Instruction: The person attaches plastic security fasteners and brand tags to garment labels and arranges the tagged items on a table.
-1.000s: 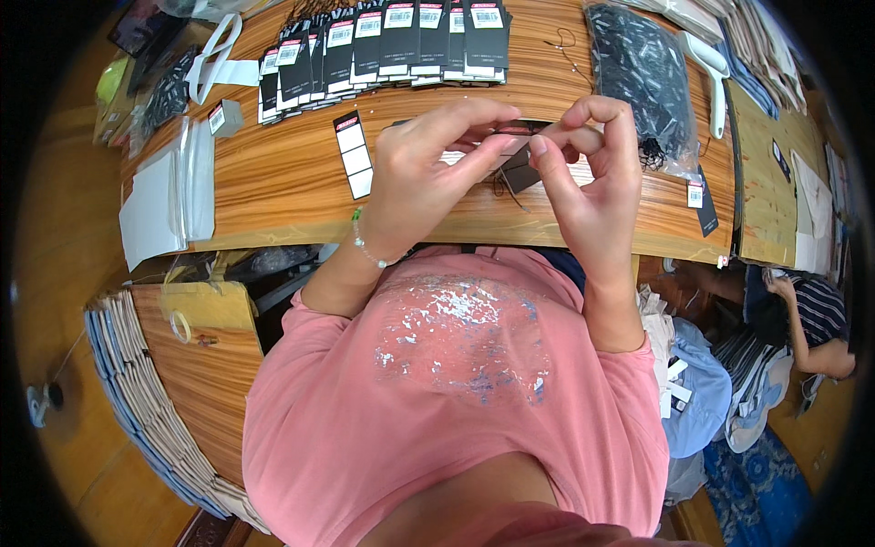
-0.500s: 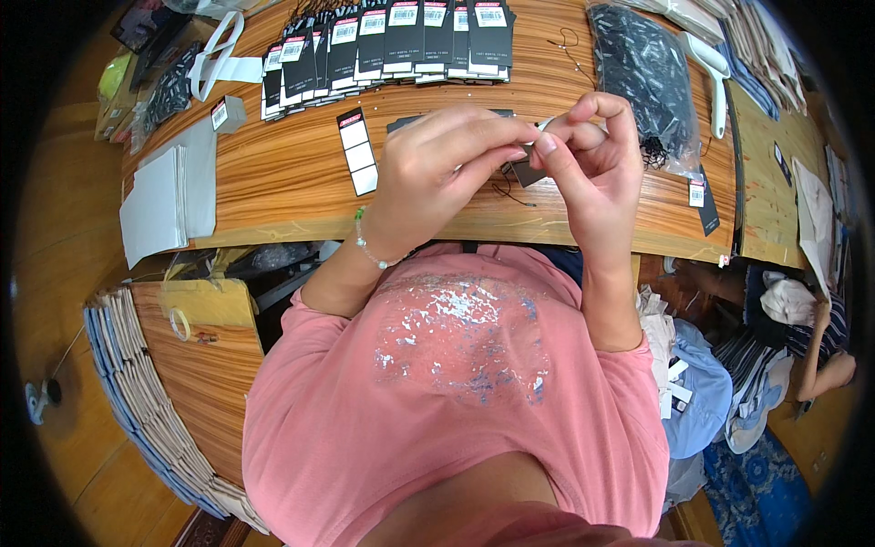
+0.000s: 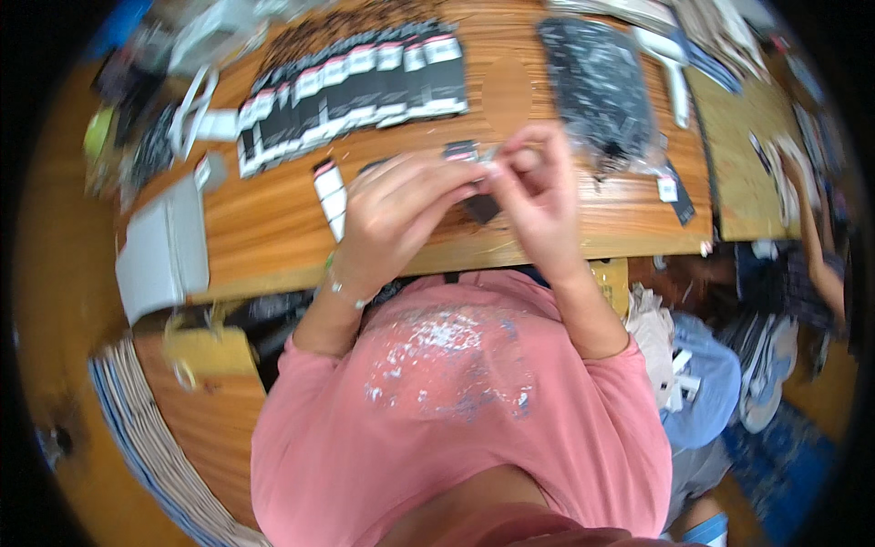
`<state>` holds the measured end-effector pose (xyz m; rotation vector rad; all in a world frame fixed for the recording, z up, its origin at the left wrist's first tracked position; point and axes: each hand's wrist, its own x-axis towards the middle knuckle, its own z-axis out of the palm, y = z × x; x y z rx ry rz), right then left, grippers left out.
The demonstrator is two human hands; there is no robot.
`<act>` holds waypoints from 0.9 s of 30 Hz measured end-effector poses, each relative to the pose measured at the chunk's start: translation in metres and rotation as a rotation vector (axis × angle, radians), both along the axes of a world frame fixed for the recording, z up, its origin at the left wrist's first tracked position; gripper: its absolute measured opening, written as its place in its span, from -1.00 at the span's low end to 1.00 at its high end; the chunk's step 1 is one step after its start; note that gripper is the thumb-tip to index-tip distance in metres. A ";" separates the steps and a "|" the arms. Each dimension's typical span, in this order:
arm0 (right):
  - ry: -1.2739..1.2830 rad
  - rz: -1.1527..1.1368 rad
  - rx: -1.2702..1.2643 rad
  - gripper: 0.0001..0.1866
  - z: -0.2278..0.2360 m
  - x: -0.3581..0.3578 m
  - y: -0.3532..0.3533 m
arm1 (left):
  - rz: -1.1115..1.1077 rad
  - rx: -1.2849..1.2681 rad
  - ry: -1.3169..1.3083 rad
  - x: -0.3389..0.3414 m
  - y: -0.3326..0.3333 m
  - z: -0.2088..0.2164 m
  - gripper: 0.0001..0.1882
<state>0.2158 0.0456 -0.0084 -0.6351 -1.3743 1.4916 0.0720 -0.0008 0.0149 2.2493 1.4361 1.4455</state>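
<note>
My left hand (image 3: pixel 401 202) and my right hand (image 3: pixel 536 205) meet fingertip to fingertip above the near part of the table. Both are closed in a pinch around something small and pale that the blur hides. Just below the fingertips shows a dark hang tag (image 3: pixel 481 209); whether it hangs from the fingers or lies on the wood cannot be told. Another dark tag (image 3: pixel 460 149) peeks out behind the hands. Beside my left wrist lies a narrow strip of white stickers (image 3: pixel 330 198) with a dark top.
Overlapping rows of black hang tags (image 3: pixel 355 87) with strings cover the far table. To the right are a clear bag of black strings (image 3: pixel 602 91), a white handled tool (image 3: pixel 673 77) and a loose tag (image 3: pixel 674 193). White sheets (image 3: pixel 164 246) lie left. A co-worker's arm (image 3: pixel 811 219) shows far right.
The view has shifted and blurred, so the table things sit lower and further left. My hands remain pinched together. The co-worker's arm at far right has reached up onto the side table.
</note>
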 end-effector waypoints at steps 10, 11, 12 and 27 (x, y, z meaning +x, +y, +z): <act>-0.091 0.029 0.245 -0.86 0.009 0.017 0.008 | 0.029 -0.124 -0.090 0.005 0.001 -0.019 -0.76; -0.078 -0.009 0.241 -0.86 0.007 0.019 0.007 | 0.026 -0.094 -0.088 0.008 0.005 -0.022 -0.76; -0.061 -0.026 0.235 -0.87 0.004 0.019 0.005 | 0.022 -0.057 -0.106 0.010 0.007 -0.024 -0.75; -0.051 0.186 -0.085 -0.90 -0.026 0.016 0.009 | -0.081 0.082 0.289 0.002 0.006 -0.027 -0.80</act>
